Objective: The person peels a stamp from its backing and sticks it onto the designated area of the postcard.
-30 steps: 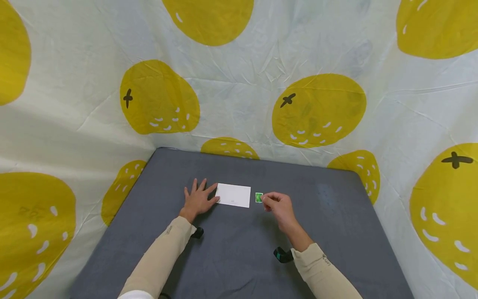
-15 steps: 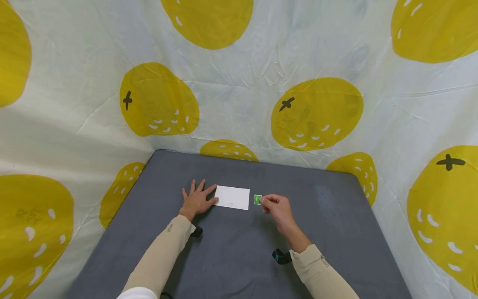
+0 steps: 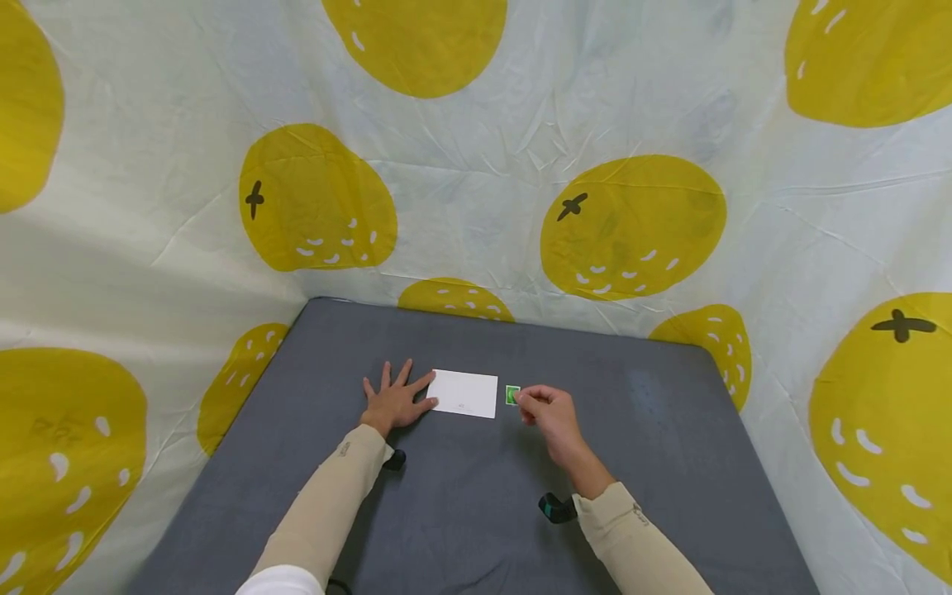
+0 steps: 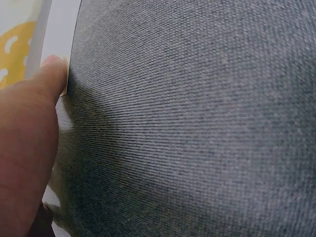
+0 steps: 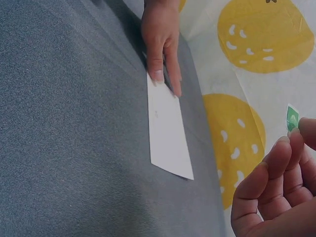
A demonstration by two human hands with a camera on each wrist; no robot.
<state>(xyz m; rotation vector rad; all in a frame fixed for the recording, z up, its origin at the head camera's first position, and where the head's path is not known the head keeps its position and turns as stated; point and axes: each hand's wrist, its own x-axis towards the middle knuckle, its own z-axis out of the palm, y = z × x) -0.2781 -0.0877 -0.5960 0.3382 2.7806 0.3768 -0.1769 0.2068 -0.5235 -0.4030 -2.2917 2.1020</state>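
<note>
A white card, perhaps an envelope, lies flat on the grey cloth-covered table. My left hand is spread at its left end, thumb and forefinger touching the card's edge; in the left wrist view the thumb rests on the white card. To the right of the card, my right hand pinches a small green stamp with a white border between thumb and fingertips. In the right wrist view the stamp is held up, apart from the card.
A white curtain printed with big yellow fruit surrounds the table at the back and sides. Black wrist cameras sit under the beige sleeves.
My left thumb and forefinger have shifted slightly further onto the card's left end. The stamp has tilted a little in my right hand, which otherwise stays nearly in place.
</note>
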